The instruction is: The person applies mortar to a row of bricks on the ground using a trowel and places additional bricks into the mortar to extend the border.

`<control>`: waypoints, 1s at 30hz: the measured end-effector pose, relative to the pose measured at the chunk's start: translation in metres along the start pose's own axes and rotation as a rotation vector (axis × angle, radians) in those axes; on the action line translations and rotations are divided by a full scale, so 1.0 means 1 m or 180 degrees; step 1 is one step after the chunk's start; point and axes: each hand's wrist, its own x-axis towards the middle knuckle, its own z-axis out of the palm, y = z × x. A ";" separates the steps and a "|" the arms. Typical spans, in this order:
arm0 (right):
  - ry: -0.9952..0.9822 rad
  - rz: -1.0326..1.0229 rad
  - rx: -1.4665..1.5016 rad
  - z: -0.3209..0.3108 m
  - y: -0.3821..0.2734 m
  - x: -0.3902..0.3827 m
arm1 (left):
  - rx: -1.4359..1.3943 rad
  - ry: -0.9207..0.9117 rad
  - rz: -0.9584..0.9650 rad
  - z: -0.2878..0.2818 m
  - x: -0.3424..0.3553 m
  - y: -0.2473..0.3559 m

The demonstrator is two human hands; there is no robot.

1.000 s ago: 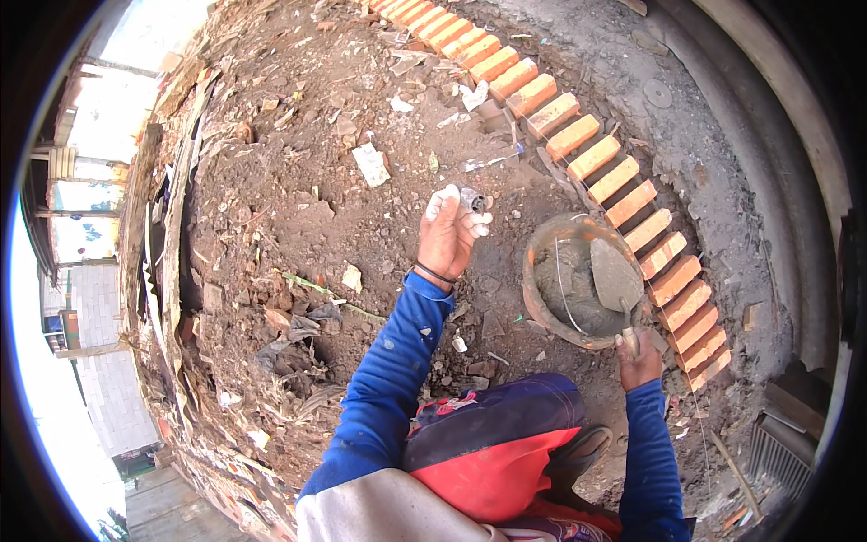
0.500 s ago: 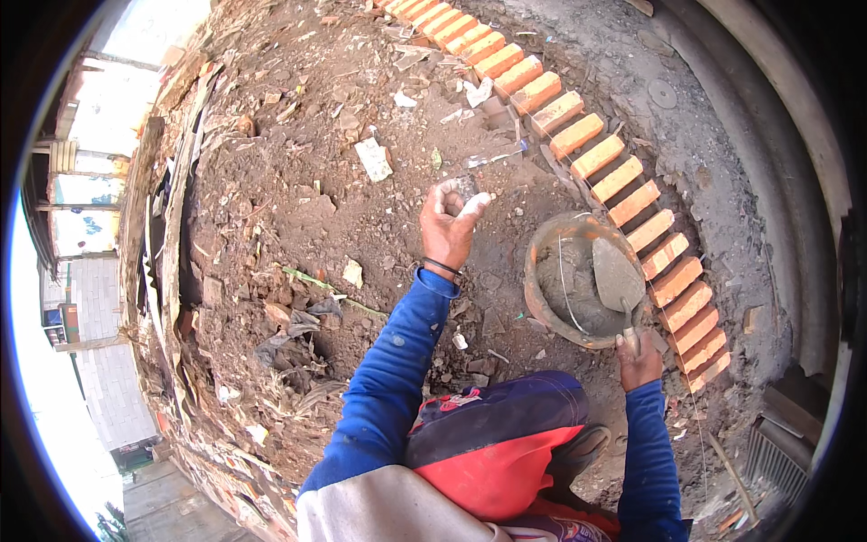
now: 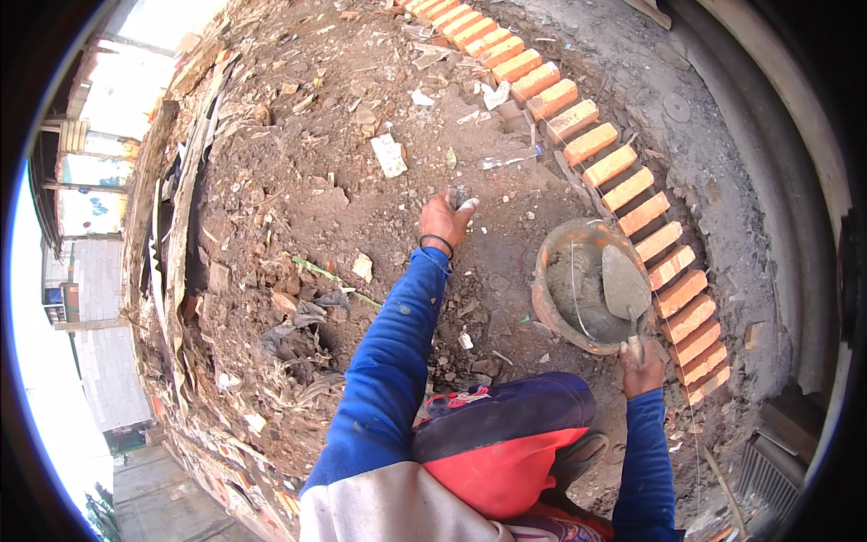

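Rubble fills my left hand (image 3: pixel 444 219); its grip is closed around a small grey lump (image 3: pixel 461 196) of stone or old mortar, held just above the dirt ground (image 3: pixel 298 208), well left of the brick row (image 3: pixel 623 185); my right hand (image 3: pixel 643 366) has its grip wrapped on the handle of a trowel (image 3: pixel 625 287), whose blade lies in the wet mortar inside the orange-rimmed pan (image 3: pixel 545 289); the pan sits just beside the bricks, touching or nearly touching them, I cannot tell which.

To do this step well, I judge the lump should be held firmly by the fingertips and carried low, so crumbs do not drop into the mortar; the trowel blade should stay flat in the pan while the other arm reaches, so the pan does not tip; my knee, in red and dark cloth (image 3: pixel 506 452), crowds the space between both arms, so the reach wants to go around it.

As for packaging: a pale rectangular scrap of card or paper (image 3: pixel 390 154) lies flat on the dirt beyond my left hand; smaller whitish scraps (image 3: pixel 495 95) lie near the bricks farther up; any markings are too small to make out; I see no signs.
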 end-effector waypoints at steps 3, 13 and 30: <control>0.0006 0.0028 -0.0084 0.001 0.002 0.001 | 0.0526 -0.0284 -0.0183 0.013 0.012 -0.022; -0.0108 0.0029 -0.0332 -0.004 -0.002 0.002 | 0.1947 -0.0448 0.0122 0.032 -0.005 -0.040; -0.0063 -0.0539 -0.0457 -0.013 -0.009 0.009 | -0.2270 -0.1231 -0.0227 0.037 -0.143 0.106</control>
